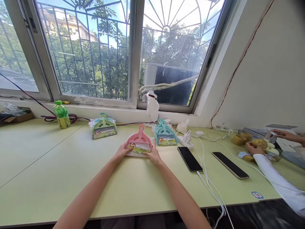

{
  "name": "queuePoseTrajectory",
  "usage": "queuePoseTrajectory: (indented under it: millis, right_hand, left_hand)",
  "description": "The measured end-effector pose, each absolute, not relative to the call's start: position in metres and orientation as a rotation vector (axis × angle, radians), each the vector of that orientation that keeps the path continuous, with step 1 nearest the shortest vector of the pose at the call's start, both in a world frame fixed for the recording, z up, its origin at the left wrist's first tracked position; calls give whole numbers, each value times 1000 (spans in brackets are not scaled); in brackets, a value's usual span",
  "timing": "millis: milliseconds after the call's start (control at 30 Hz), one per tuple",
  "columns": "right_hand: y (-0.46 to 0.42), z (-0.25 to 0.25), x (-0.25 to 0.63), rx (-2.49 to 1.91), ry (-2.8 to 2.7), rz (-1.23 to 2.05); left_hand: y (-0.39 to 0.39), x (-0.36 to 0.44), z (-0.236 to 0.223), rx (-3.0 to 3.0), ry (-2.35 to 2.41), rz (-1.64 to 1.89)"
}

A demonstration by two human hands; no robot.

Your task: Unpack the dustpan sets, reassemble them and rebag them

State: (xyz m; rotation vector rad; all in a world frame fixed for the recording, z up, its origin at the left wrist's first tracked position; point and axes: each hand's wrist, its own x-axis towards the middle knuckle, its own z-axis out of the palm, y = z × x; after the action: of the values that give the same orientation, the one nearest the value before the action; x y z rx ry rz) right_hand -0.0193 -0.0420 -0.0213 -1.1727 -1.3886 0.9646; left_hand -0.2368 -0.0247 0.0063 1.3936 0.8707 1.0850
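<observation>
A pink dustpan and brush set [138, 143] in clear wrap lies on the pale green table in front of me. My left hand [122, 152] grips its left edge, and my right hand [153, 154] grips the right edge, thumbs over the front label. Just right of it sits a stack of teal dustpan and brush sets [165, 133], close to my right fingers. Farther left is a green dustpan and brush set [104, 128], also wrapped, with what looks like more behind it.
A green-capped bottle [62, 115] stands at the back left. On the right lie a phone [190, 159] with a charging cable, a second phone [230, 165] and a power strip [186, 140]. A co-worker's hands [256, 149] handle yellowish items at the far right.
</observation>
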Motion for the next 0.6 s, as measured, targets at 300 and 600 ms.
queuePoseTrajectory:
  millis: [300,600]
  right_hand:
    - [-43,-12,-13,-1248,-1332,969]
    - [-48,-2,-15,-1303,-1410,747]
  left_hand:
    - [-23,-235,4,1360,891,1086]
    - [-17,-231,-7,1564,1476,1290]
